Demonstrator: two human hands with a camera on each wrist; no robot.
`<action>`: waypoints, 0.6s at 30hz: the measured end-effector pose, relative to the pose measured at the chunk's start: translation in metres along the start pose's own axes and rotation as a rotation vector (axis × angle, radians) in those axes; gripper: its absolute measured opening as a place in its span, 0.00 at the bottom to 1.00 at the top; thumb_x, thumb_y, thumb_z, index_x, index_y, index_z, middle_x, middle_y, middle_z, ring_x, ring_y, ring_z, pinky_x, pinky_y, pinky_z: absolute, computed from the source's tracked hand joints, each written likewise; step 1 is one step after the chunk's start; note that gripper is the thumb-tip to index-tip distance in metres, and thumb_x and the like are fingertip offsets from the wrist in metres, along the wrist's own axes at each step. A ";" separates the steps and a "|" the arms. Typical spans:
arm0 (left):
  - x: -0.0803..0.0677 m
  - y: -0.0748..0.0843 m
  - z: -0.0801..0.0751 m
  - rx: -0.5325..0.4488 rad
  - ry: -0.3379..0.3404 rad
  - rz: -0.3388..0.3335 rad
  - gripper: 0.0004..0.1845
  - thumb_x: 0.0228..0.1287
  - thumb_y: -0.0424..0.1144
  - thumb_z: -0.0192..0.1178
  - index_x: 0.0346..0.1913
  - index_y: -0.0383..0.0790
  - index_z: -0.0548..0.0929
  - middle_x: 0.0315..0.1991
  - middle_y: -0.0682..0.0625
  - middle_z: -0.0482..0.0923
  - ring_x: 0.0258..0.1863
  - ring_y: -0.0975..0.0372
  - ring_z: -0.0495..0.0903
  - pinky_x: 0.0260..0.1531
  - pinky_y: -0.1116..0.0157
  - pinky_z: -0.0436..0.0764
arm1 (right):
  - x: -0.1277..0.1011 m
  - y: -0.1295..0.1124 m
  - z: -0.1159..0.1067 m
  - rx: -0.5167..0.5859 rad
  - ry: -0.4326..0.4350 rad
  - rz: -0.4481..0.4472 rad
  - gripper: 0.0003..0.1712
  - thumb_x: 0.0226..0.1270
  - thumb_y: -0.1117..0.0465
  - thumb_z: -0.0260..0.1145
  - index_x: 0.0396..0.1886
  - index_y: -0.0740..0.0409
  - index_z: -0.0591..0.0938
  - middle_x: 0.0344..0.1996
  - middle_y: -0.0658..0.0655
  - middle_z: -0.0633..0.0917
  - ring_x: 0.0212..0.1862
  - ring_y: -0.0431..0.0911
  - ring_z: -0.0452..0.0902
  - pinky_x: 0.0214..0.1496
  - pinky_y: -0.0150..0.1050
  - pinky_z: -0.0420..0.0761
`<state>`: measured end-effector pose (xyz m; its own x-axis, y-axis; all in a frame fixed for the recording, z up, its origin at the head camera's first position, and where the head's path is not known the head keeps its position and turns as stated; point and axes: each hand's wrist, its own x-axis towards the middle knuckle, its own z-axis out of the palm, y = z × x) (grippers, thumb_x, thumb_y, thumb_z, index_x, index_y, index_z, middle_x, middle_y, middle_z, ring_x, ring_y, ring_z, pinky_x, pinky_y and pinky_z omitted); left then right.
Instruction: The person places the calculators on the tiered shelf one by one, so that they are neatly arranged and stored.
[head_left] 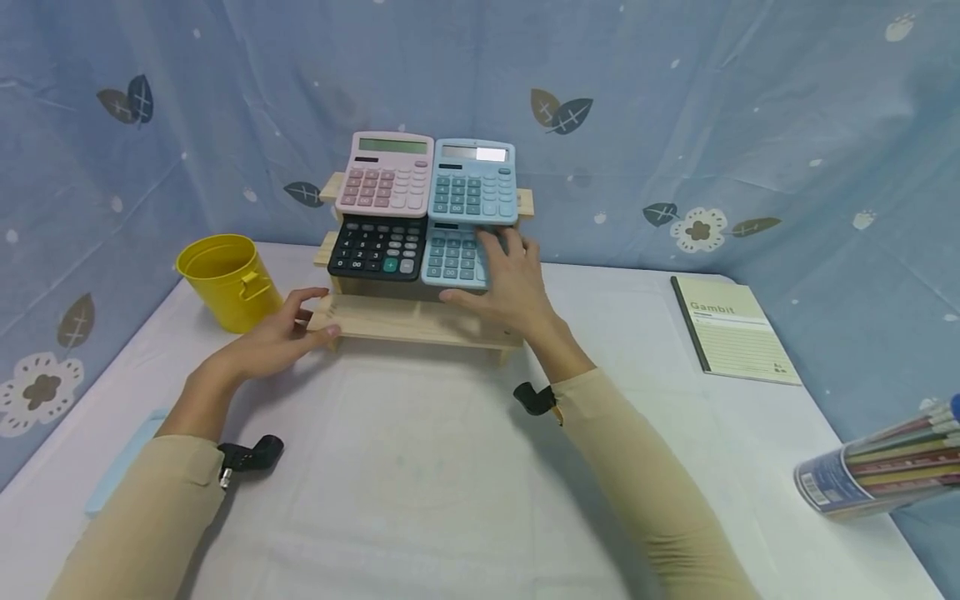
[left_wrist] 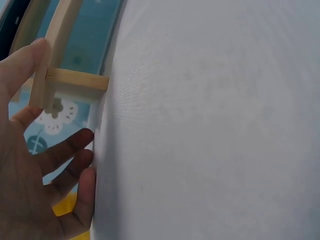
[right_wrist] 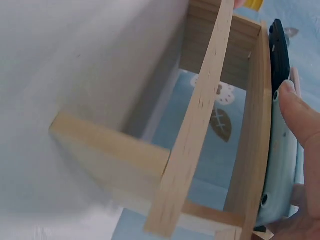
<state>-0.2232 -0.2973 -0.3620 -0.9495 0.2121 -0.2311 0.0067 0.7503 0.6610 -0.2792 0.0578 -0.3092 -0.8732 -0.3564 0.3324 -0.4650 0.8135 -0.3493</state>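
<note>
A tiered wooden rack (head_left: 420, 321) stands at the back of the table. On its top tier lean a pink calculator (head_left: 386, 175) and a light blue calculator (head_left: 474, 179). The middle tier carries a black calculator (head_left: 377, 247) beside a second light blue calculator (head_left: 453, 260), whose upper part is hidden. My right hand (head_left: 517, 283) grips this lower blue calculator, thumb along its near edge, fingers over its right side. With thumb and index finger, my left hand (head_left: 273, 337) pinches the left end of the rack's bare bottom board (left_wrist: 62, 35); its other fingers are spread.
A yellow bucket (head_left: 228, 283) stands just left of the rack, close to my left hand. A notebook (head_left: 735, 329) lies at the right, with a tub of pencils (head_left: 836, 483) nearer. A pale blue flat item (head_left: 123, 467) is partly behind my left sleeve. Patterned blue cloth (head_left: 637, 125) hangs behind.
</note>
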 end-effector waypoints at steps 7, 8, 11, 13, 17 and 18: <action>-0.008 0.006 -0.003 0.108 0.020 0.061 0.49 0.73 0.64 0.56 0.83 0.48 0.41 0.76 0.26 0.52 0.72 0.32 0.59 0.67 0.30 0.61 | -0.016 0.010 -0.014 0.017 -0.068 -0.033 0.58 0.60 0.35 0.74 0.81 0.53 0.59 0.79 0.66 0.55 0.78 0.64 0.48 0.77 0.61 0.56; -0.010 0.007 -0.003 0.144 0.024 0.066 0.49 0.73 0.64 0.57 0.83 0.47 0.42 0.77 0.26 0.50 0.73 0.31 0.57 0.67 0.29 0.60 | -0.019 0.012 -0.016 0.021 -0.077 -0.036 0.57 0.61 0.36 0.74 0.82 0.53 0.58 0.79 0.66 0.54 0.78 0.65 0.47 0.77 0.62 0.57; -0.016 0.012 -0.004 0.248 0.038 0.069 0.49 0.72 0.64 0.57 0.82 0.47 0.45 0.77 0.26 0.47 0.74 0.30 0.51 0.65 0.26 0.58 | -0.028 0.017 -0.023 0.036 -0.089 -0.074 0.55 0.64 0.39 0.74 0.82 0.54 0.58 0.79 0.65 0.55 0.78 0.65 0.47 0.76 0.63 0.57; -0.021 0.017 -0.003 0.296 0.046 0.063 0.48 0.71 0.65 0.57 0.82 0.49 0.48 0.77 0.27 0.48 0.73 0.31 0.51 0.65 0.26 0.59 | -0.034 0.019 -0.027 0.046 -0.092 -0.098 0.53 0.65 0.41 0.73 0.81 0.54 0.59 0.78 0.65 0.58 0.77 0.64 0.48 0.75 0.63 0.59; -0.031 0.032 0.003 0.387 0.028 0.048 0.48 0.70 0.65 0.60 0.82 0.50 0.50 0.77 0.29 0.48 0.71 0.32 0.50 0.62 0.26 0.63 | -0.045 0.021 -0.034 0.022 -0.124 -0.085 0.50 0.67 0.41 0.71 0.81 0.54 0.60 0.77 0.63 0.62 0.74 0.63 0.54 0.70 0.62 0.67; -0.033 0.037 0.006 0.412 0.016 0.040 0.49 0.69 0.65 0.60 0.82 0.51 0.50 0.77 0.29 0.47 0.71 0.32 0.50 0.62 0.26 0.64 | -0.048 0.021 -0.036 0.010 -0.142 -0.076 0.50 0.68 0.41 0.71 0.81 0.54 0.60 0.76 0.62 0.63 0.73 0.63 0.55 0.69 0.62 0.69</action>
